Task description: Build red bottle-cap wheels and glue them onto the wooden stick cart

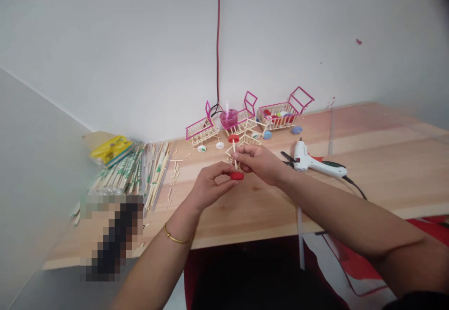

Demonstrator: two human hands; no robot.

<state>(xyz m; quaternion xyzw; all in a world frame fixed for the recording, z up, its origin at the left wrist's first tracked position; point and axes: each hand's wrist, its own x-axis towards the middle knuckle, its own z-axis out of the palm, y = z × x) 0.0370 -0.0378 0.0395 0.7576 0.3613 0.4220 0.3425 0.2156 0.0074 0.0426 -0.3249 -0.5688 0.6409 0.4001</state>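
Pale wall behind a wooden desk (224, 226), where a white hot glue gun (303, 158) lies on its side. Left of the glue gun, a person's two hands hold a wheel-and-axle piece above the desk: a short wooden stick (234, 147) with an upper red cap (233, 138) and a lower red cap (237, 176). The left hand (212, 186) grips the lower cap between thumb and fingers; the right hand (261, 160) pinches the stick. Beyond, a plain stick frame (249, 135) is partly hidden.

Further back, left of the glue gun, stand three pink-trimmed miniature carts (277, 118), seemingly finished. Far left of it lie bundled chopsticks (122, 174) and scattered offcuts (174, 169).

The axle appears to have both caps on, though whether they are fixed cannot be told. It is apparently not yet joined to the frame, whose trim also looks undone.
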